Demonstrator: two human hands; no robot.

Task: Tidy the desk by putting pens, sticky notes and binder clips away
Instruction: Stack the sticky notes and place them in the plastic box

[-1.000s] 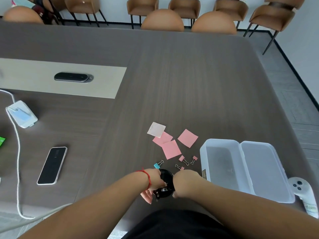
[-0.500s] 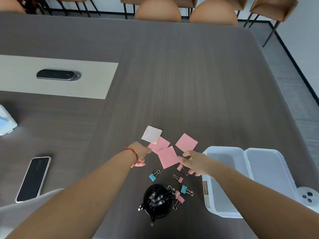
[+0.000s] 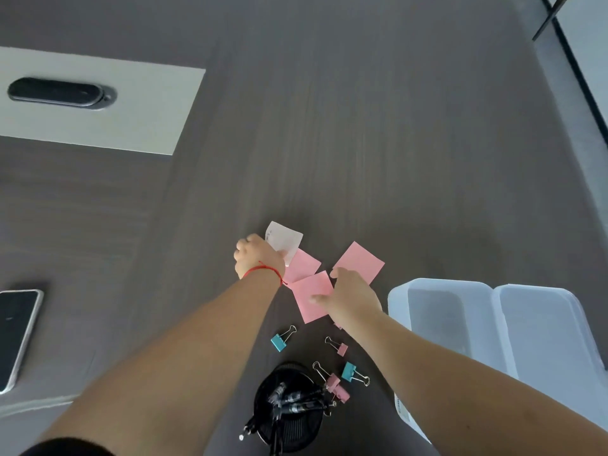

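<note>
My left hand pinches the near edge of a white sticky note, lifting it off the table. My right hand rests with spread fingers on a pink sticky note. Two more pink notes lie beside it, one at the left and one at the right. Several pink and blue binder clips are scattered below, among them a blue clip and a pink clip. A black mesh pen cup holds several pens.
An open translucent plastic box with its lid folded out stands at the right. A phone lies at the left edge. A black oval device sits on a pale inset panel at the far left. The table's right edge borders the floor.
Both hands left the pen cup and reached forward to the sticky notes. The left hand took hold of the white note; the right hand came down on a pink note.
</note>
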